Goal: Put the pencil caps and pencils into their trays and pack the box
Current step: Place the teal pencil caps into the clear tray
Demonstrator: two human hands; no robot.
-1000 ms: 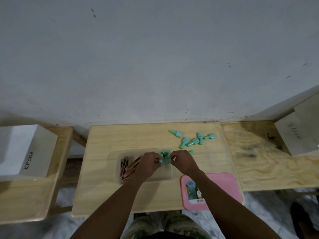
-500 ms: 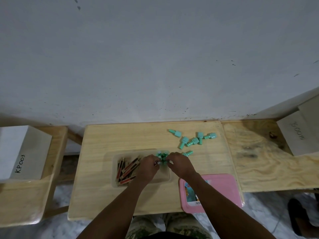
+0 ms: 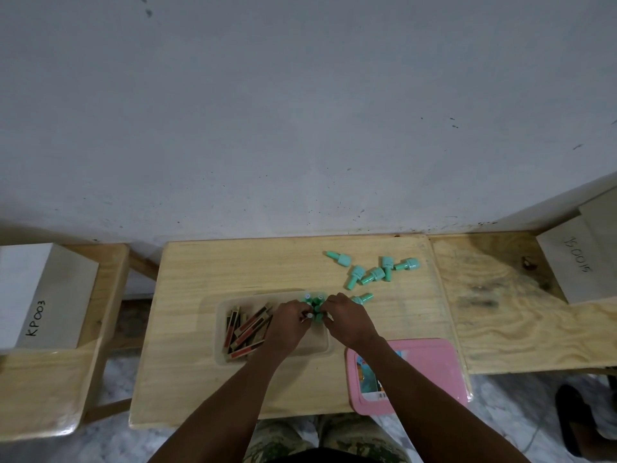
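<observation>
Pencil caps, standing group [image 3: 314, 304]: green, upright, sitting in the clear tray [image 3: 223, 332], at its far right corner. Both hands are meeting over them.
Left hand [image 3: 288, 320]: fingers curled, tips pinching at the cap group w/ a small white-tipped piece; exact grip can't be told.
Right hand [image 3: 345, 317]: fingers curled in, tips touching same caps from the tray's right; whether it's gripping one can't be told.
Pencils [image 3: 245, 329]: short red/black pcs, lying jumbled in the tray's left half.
Loose caps [image 3: 370, 272]: approx. six, lying on their sides on the table [image 3: 207, 272], beyond the tray to its right.
Pink lid [image 3: 430, 365]: lying flat, near-right of the tray, overhanging table edge.
</observation>
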